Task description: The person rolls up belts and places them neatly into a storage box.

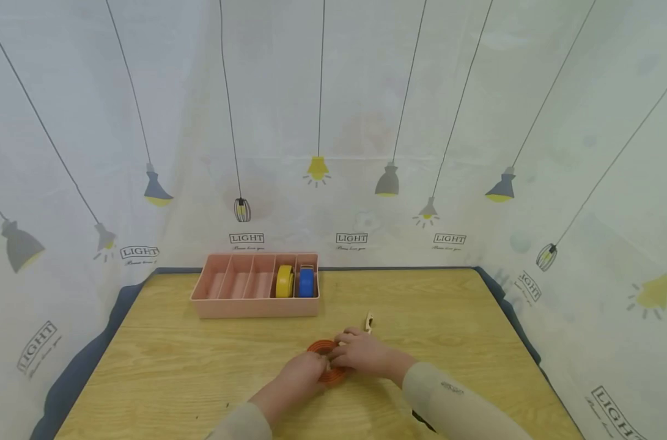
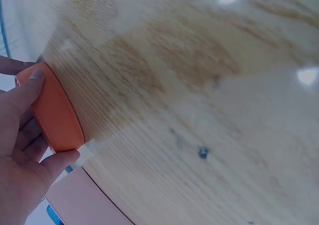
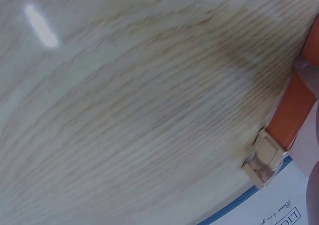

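Note:
An orange belt (image 1: 333,374) lies wound in a coil on the wooden table, standing on its edge. My left hand (image 1: 305,371) holds the coil from the near left, and its fingers and thumb grip the orange band (image 2: 60,115) in the left wrist view. From the right, my right hand (image 1: 363,354) holds the same coil, fingers bent over its top. The belt's gold-coloured buckle (image 1: 369,322) sticks out beyond the right hand. In the right wrist view the buckle (image 3: 264,157) ends the orange strap, with a fingertip (image 3: 306,75) pressing the strap; most of that hand is out of frame.
Behind the hands, a pink divided box (image 1: 256,307) stands near the table's back edge. A yellow rolled belt (image 1: 284,281) and a blue rolled belt (image 1: 306,282) sit in its two right compartments. A lamp-printed white curtain (image 1: 355,122) encloses the table (image 1: 432,318).

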`<state>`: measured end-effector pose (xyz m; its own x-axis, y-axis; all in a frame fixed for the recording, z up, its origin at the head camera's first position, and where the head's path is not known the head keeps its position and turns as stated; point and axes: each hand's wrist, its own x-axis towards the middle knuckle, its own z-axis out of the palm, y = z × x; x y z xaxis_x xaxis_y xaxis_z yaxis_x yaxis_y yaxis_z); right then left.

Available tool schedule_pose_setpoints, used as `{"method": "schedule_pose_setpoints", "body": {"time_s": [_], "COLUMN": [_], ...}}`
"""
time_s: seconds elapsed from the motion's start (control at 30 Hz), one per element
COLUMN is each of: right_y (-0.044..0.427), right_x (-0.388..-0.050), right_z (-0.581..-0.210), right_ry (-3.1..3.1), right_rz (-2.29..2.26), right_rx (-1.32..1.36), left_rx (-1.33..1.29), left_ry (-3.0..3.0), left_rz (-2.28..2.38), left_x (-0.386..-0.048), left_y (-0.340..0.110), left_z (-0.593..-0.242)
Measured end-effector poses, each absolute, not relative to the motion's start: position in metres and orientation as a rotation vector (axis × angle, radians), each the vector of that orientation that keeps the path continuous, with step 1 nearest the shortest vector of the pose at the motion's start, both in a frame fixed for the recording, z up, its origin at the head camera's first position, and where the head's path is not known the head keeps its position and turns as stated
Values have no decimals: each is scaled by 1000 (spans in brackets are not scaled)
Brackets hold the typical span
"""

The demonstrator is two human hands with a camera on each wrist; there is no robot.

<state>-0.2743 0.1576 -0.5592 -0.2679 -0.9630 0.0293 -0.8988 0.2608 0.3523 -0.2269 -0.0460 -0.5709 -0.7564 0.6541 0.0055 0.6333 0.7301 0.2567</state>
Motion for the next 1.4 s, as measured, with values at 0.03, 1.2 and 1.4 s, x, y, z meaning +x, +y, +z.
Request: {"method": "schedule_pose_setpoints", "body": {"time_s": [0.03, 1.2, 1.4], "right_y": [158, 121, 124], "right_x": [-275, -262, -262], "right_z": [-559, -554, -558], "right_ry": [-2285, -2441, -2500], "right_rz": [-408, -351, -281], "right_rx": [1756, 1560, 1546], "left_rx": [1068, 996, 971], "left_ry": [2833, 2905, 3013], "left_rz": [371, 316, 275], "left_x": [-226, -219, -215], "left_y": [-47, -51, -41], "left_z": [-571, -574, -578]}}
